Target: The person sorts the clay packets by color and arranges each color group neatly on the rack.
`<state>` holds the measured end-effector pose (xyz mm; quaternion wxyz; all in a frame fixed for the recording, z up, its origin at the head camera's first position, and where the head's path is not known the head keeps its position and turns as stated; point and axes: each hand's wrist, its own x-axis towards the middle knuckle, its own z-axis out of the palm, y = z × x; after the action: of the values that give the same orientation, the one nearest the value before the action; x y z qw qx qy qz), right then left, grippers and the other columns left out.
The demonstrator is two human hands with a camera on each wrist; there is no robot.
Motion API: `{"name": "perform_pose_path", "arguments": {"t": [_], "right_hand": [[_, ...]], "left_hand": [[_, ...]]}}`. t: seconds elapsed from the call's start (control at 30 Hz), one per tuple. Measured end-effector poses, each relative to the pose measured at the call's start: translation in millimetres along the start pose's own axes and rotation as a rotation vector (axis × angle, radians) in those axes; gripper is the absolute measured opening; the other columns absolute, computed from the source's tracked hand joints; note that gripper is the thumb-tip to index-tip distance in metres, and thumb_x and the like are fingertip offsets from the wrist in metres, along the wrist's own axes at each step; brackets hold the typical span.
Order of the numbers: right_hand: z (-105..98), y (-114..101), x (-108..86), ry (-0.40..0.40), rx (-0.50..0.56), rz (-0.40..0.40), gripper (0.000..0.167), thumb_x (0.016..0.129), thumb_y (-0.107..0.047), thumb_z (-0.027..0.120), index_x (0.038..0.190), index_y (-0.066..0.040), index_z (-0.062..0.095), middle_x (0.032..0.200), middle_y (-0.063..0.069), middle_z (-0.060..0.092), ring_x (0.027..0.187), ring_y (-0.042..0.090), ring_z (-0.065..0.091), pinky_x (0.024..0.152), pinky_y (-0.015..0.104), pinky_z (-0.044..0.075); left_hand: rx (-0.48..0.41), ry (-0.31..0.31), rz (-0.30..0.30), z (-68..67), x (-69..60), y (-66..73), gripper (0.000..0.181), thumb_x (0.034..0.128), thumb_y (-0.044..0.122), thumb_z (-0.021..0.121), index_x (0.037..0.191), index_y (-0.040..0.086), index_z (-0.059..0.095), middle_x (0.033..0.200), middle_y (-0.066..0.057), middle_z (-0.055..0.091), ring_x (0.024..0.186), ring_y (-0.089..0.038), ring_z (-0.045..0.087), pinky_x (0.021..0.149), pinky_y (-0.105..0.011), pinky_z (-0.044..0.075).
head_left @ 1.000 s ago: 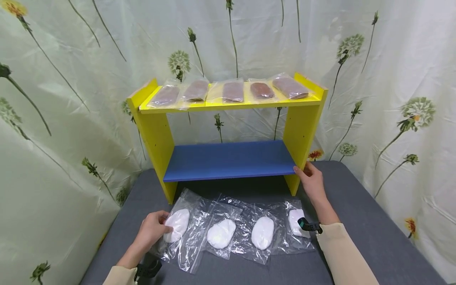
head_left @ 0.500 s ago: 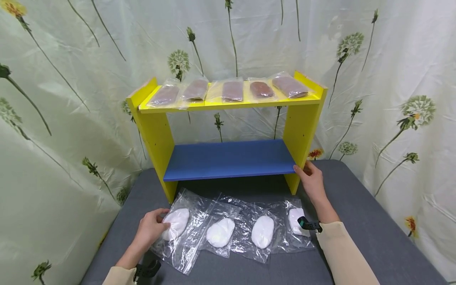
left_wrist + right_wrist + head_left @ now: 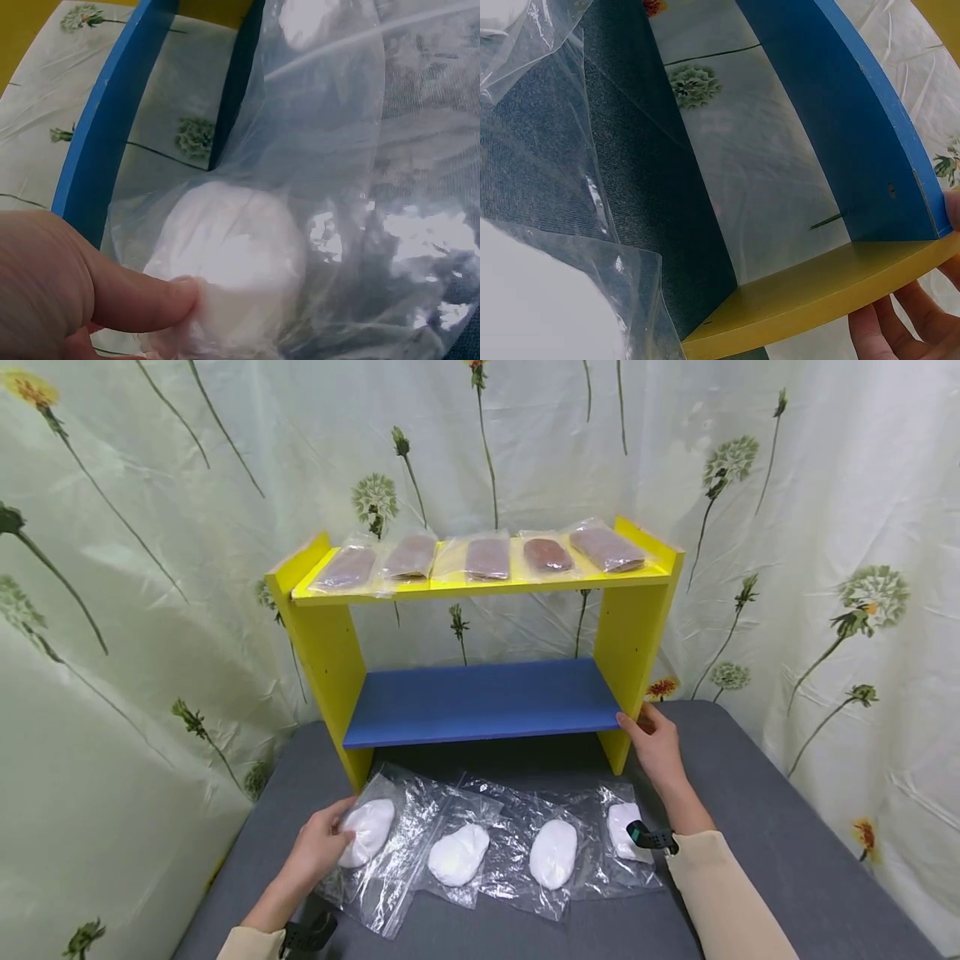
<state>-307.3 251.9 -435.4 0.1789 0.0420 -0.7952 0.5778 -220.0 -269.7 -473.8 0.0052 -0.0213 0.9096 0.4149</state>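
At the left, my left hand pinches a clear zip bag holding a white oval lump. In the left wrist view the thumb presses on the white lump through the plastic; the other fingers are mostly hidden beneath. My right hand grips the right side panel of a yellow and blue shelf unit, thumb at the blue board's corner. From the right wrist view, several fingers lie along the outside of the yellow panel.
Three more clear bags lie on the dark grey table, with a white lump, another lump and a third. Several packets of reddish-brown slabs lie on the yellow top shelf. A flowered curtain hangs behind.
My left hand has shifted slightly left with the bag it pinches. The neighbouring bag has slid a little left too. My right hand keeps its grip on the shelf panel.
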Motion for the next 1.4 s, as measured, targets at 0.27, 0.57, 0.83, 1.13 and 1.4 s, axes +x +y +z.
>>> {"name": "perform_pose_path", "arguments": {"t": [0.27, 0.57, 0.83, 1.13, 1.4], "right_hand": [[1.1, -2.2, -1.4, 0.008, -0.005, 0.001, 0.052, 0.101, -0.027, 0.063, 0.145, -0.002, 0.051, 0.128, 0.022, 0.059, 0.100, 0.012, 0.059, 0.082, 0.016, 0.049], [0.0, -0.9, 1.0, 0.006, -0.006, -0.020, 0.052, 0.102, -0.028, 0.062, 0.145, -0.002, 0.051, 0.125, 0.021, 0.059, 0.099, 0.011, 0.059, 0.081, 0.015, 0.049], [1.1, 22.2, 9.6, 0.021, -0.020, -0.018, 0.054, 0.101, -0.033, 0.062, 0.146, -0.006, 0.051, 0.127, 0.019, 0.059, 0.102, 0.015, 0.059, 0.082, 0.016, 0.048], [2.5, 40.3, 15.6, 0.042, -0.031, -0.017, 0.059, 0.099, -0.043, 0.063, 0.147, -0.011, 0.051, 0.126, 0.015, 0.061, 0.104, 0.018, 0.060, 0.083, 0.018, 0.049], [2.6, 39.5, 15.3, 0.038, -0.030, -0.015, 0.058, 0.099, -0.043, 0.062, 0.146, -0.011, 0.053, 0.126, 0.014, 0.061, 0.104, 0.015, 0.060, 0.082, 0.018, 0.049]], "left_hand": [[0.063, 0.010, -0.024, 0.6, 0.6, 3.4, 0.027, 0.0838, -0.005, 0.072, 0.111, -0.002, 0.072, 0.097, -0.013, 0.070, 0.084, -0.023, 0.058, 0.065, -0.036, 0.048], [0.140, 0.057, 0.003, -2.8, -0.9, 10.8, 0.019, 0.0803, 0.007, 0.083, 0.096, 0.001, 0.075, 0.122, -0.027, 0.056, 0.108, -0.047, 0.054, 0.081, -0.052, 0.052], [0.120, 0.102, 0.014, -6.8, -2.4, 19.1, 0.019, 0.0829, 0.011, 0.082, 0.099, 0.000, 0.077, 0.114, -0.023, 0.066, 0.107, -0.044, 0.059, 0.080, -0.052, 0.053], [0.000, 0.077, 0.056, -13.4, 2.6, 32.9, 0.020, 0.0913, 0.014, 0.076, 0.104, 0.001, 0.068, 0.099, -0.011, 0.072, 0.091, -0.027, 0.065, 0.072, -0.042, 0.052], [-0.196, 0.000, 0.035, -18.2, 15.0, 55.9, 0.030, 0.0922, 0.011, 0.075, 0.115, -0.001, 0.059, 0.094, -0.010, 0.069, 0.081, -0.024, 0.058, 0.069, -0.034, 0.047]]}}
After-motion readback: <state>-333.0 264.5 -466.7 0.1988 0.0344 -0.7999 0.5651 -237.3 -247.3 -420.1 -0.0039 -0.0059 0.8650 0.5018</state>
